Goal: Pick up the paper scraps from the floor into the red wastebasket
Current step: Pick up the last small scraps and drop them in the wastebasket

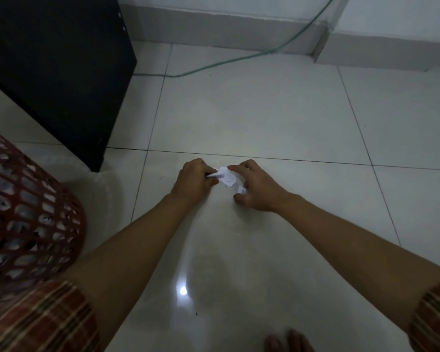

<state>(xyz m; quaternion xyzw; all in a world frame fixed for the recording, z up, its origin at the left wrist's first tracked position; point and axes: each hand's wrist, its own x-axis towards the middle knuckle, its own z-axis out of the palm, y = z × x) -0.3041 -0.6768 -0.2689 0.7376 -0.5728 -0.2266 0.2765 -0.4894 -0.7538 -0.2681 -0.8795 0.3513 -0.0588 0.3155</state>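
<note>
pale glossy tile floor [264, 110], a black cabinet [56, 59] at the back left, a green cable [239, 58] along the wall. the red wastebasket [31, 212] stands at left. left hand [193, 180] pinches paper scraps [228, 177]; right hand [255, 188], fingers [235, 169] curled, touches them, a small scrap [241, 190] under its palm.

Floor [264, 118]: glazed tile, smooth and glossy, with a bright light reflection near the bare toes [287, 341] and thin dark grout lines. Paper scraps [228, 177]: thin white paper, matt, creased and torn at the edges, lying on the floor. Red wastebasket [31, 212], left of the scraps: moulded plastic lattice, slightly shiny. Cabinet panel [59, 67], beyond the wastebasket: flat black board, matt. Cable [214, 64] on the floor behind the scraps: green, smooth sheath. Sleeves [41, 323]: woven plaid cloth, matt.
</note>
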